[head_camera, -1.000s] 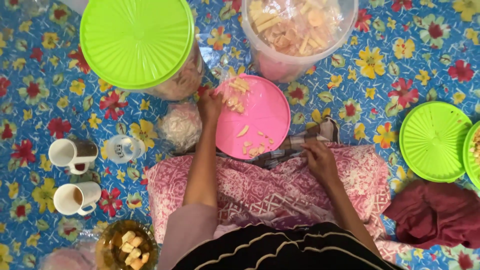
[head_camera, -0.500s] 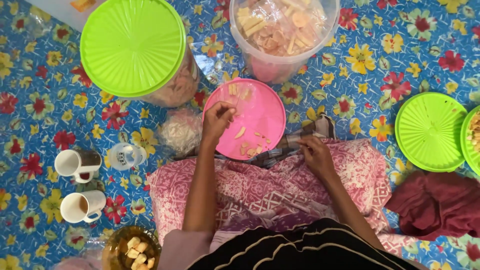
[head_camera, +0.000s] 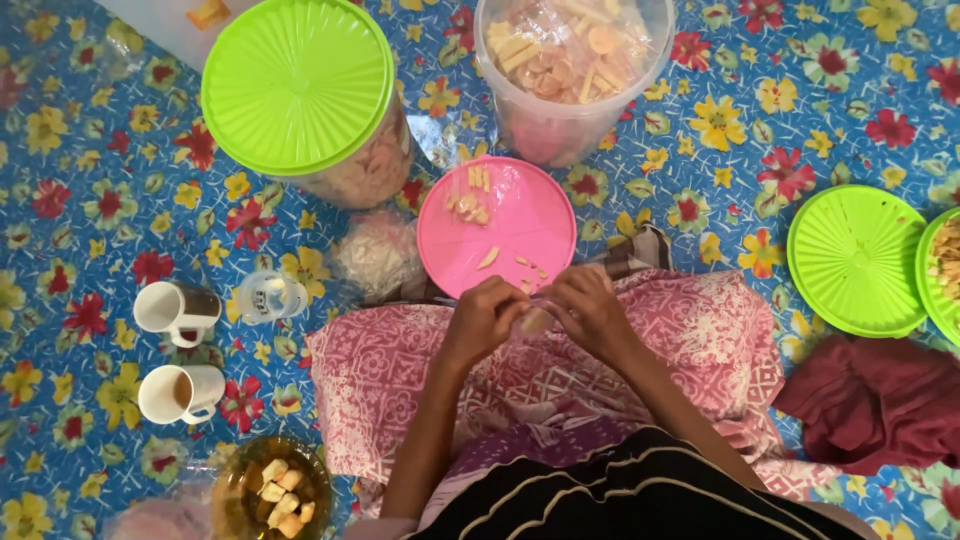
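Both hands are brought together over the pink patterned cloth (head_camera: 560, 360) that covers the lap, just below the rim of the pink lid (head_camera: 510, 235). The left hand (head_camera: 487, 318) is curled with its fingertips pinched, and the right hand (head_camera: 588, 312) is closed toward it; a small pale piece (head_camera: 537, 321) is gripped between them, though its kind cannot be made out because most of it is hidden by the fingers. A thin clear film seems to be stretched between the hands, but it is too faint to be sure of.

On the pink lid, a few pale strips of snack (head_camera: 470, 200) are scattered. Beyond it stands an open clear tub (head_camera: 570, 120) filled with mixed snacks, its top cut off by the upper edge. To its left, a second tub is closed by a bright green lid (head_camera: 297, 82), so its contents are seen only dimly through the wall. A clear bag (head_camera: 378, 255) lies just beside the pink lid. At the right, a loose green lid (head_camera: 855, 262) lies flat, and another green container (head_camera: 942, 275) is cut off by the edge. A dark red cloth (head_camera: 880, 400) is bunched below them.

Two white mugs (head_camera: 178, 350) and a small clear cup (head_camera: 268, 297) are set at the left, and a glass bowl of cubes (head_camera: 272, 492) is partly cut off below. Everything rests on a blue floral mat (head_camera: 100, 190) spread on the floor; nothing of the room is shown.
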